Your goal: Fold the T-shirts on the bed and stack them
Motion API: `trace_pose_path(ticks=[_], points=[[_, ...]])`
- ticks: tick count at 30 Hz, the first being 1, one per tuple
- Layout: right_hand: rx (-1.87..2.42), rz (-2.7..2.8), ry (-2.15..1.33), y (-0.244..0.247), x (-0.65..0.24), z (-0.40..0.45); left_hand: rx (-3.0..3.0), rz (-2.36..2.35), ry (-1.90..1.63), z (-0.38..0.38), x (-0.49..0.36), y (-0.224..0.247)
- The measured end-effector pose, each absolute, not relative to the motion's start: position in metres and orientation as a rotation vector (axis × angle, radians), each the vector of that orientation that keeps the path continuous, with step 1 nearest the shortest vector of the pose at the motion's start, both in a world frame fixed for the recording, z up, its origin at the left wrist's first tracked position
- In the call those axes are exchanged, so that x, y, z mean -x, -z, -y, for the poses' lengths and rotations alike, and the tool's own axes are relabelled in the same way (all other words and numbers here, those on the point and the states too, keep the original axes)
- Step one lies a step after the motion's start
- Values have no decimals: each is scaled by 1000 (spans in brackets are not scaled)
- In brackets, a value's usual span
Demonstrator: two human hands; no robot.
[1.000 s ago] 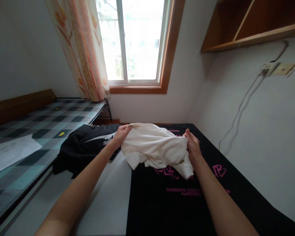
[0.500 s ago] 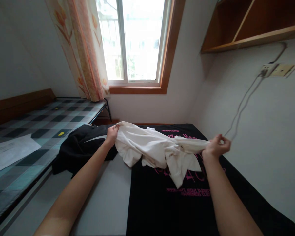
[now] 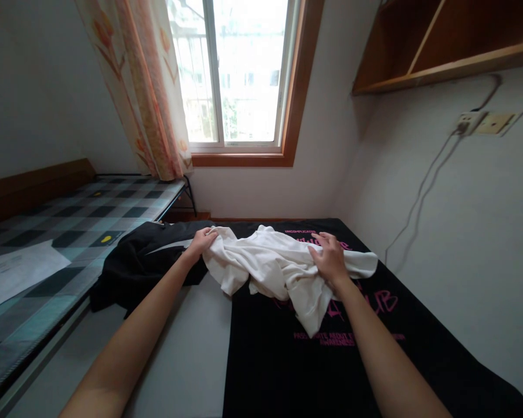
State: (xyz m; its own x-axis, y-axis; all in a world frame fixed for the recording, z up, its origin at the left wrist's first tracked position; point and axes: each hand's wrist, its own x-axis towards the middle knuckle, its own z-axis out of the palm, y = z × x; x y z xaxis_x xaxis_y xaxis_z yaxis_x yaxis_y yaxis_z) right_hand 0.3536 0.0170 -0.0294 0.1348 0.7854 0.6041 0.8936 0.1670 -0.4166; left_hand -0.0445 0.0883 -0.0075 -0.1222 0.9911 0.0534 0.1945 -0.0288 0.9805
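Observation:
A crumpled white shirt (image 3: 265, 255) lies across a black cloth printed with pink lettering (image 3: 279, 360). At the shirt's left end, my left hand (image 3: 199, 242) is closed, pinching the fabric between thumb and fingers. My right hand (image 3: 329, 258) rests over the right part of the shirt, thumb and fingers apart, touching the fabric. Beyond it, a sleeve-like strip of the shirt stretches loose to the right. A black garment with a grey-white stripe (image 3: 143, 261) is bunched beside my left hand.
On the left stands a bed with a checked mattress (image 3: 135, 200), with a sheet of paper (image 3: 21, 273) on it. A pale board surface (image 3: 187, 354) shows below my left arm. A cable (image 3: 418, 200) hangs down the right wall, under a wooden shelf (image 3: 453, 69).
My right hand has let go of the shirt's far right end and moved left onto its body. The stretched fabric has slackened and dropped. My left hand keeps its hold.

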Motion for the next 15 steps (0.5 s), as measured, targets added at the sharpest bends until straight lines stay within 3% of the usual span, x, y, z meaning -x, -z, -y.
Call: trace_pose_path(ticks=[8,15], points=[[1934,1686,-38,51,-353,-25,-1372,-1405,-1163,-87,41,12],[1870,1635,-122,45,-351,-23,-1432,-1368,-1118,-81,41,7]])
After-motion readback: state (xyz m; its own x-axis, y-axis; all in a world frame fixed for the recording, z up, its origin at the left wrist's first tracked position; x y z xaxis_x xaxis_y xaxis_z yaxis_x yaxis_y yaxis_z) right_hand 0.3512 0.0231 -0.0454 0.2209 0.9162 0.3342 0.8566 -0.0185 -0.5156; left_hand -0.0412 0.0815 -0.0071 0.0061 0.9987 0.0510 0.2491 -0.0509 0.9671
